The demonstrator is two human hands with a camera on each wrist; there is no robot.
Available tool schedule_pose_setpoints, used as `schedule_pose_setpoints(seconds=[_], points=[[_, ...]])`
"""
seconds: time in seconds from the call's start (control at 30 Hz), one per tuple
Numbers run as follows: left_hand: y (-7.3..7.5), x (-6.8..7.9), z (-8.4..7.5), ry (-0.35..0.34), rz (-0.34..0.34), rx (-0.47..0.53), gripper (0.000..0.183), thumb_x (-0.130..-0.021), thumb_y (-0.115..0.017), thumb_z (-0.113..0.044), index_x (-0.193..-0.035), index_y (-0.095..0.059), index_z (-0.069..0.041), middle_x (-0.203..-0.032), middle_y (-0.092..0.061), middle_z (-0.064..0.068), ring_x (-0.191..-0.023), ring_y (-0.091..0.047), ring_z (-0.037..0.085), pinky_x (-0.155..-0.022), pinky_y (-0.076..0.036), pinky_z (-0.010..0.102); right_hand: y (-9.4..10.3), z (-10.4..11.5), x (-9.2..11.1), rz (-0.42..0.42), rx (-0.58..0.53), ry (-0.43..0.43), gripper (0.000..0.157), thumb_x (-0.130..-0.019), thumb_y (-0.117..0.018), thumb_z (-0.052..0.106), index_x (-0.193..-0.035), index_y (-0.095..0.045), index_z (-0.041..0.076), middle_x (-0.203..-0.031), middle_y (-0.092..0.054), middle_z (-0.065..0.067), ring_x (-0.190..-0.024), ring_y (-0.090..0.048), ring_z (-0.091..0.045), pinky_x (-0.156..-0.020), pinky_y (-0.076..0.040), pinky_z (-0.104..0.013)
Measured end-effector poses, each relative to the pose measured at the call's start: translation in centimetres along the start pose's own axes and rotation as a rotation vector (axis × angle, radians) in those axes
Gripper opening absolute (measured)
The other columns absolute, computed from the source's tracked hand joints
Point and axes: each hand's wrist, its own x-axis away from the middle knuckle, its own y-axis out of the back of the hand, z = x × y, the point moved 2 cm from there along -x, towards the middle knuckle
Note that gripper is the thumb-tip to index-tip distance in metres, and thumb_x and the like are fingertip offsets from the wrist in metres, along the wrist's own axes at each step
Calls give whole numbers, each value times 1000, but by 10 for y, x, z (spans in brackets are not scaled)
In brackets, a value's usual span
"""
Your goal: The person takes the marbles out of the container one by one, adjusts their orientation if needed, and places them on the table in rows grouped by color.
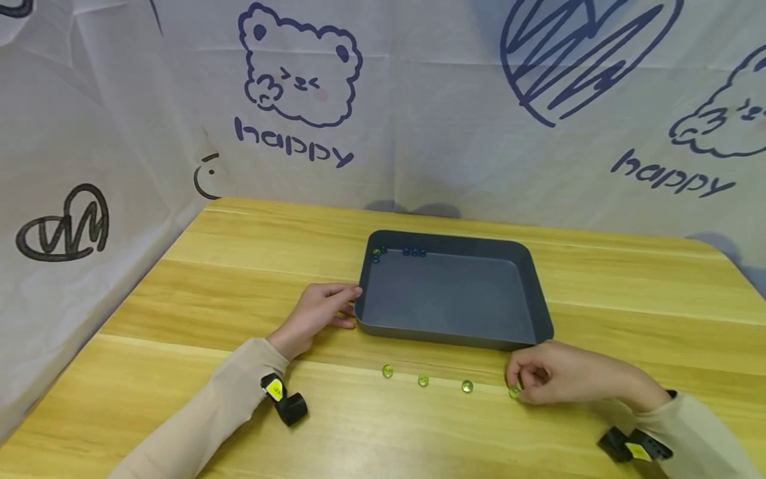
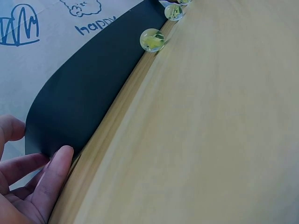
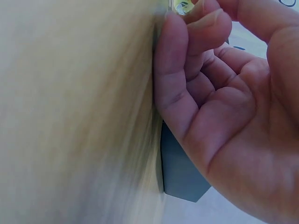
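Note:
My right hand [image 1: 565, 374] is low over the table by the tray's near right corner, its fingers curled. Thumb and fingertips pinch a clear yellow-green marble [image 1: 514, 392], which the right wrist view shows only partly, behind the fingers. To its left, three similar marbles lie in a row: one marble [image 1: 467, 386], another marble [image 1: 423, 380] and a third marble [image 1: 387, 371]. My left hand [image 1: 317, 309] rests against the left side of the dark grey tray [image 1: 449, 293], fingers loosely spread and touching its wall, as the left wrist view also shows.
Inside the tray, several dark blue marbles [image 1: 415, 252] and a greenish marble [image 1: 376, 252] lie near its far left corner. The wooden table [image 1: 269, 233] meets a white cloth [image 1: 419, 166] with drawings at its back and left. Each wrist wears a black camera.

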Motion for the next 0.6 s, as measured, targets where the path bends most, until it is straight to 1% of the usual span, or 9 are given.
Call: schedule_pose_setpoints(seconds=[0.27,0.47,0.6], points=[[3,0,-1,4,-11,-17,36,-98,-57,-16,-124,-61,8,-108,-64,20,-78,-64,15,-67,-60,29,-2,-1,-2,-14,27,8,11,-94,-59,4,-99,-63,13,-68,-43,18,-56,-34,4,-51,-38,-21],[2,0,-1,2,1,-18,36,-98,-56,-16,-124,-60,9,-109,-63,21,-78,-63,15,-68,-60,29,-2,-1,-1,-14,31,-9,11,-94,-59,4,-98,-63,14,-68,-43,18,-56,-35,3,-50,-37,-21],[1,0,0,-1,-1,-9,36,-98,-56,-15,-124,-60,9,-109,-63,20,-78,-63,15,-67,-60,29,-1,0,0,-11,43,-8,10,-94,-60,6,-98,-63,15,-69,-45,18,-57,-37,4,-51,-39,-20]])
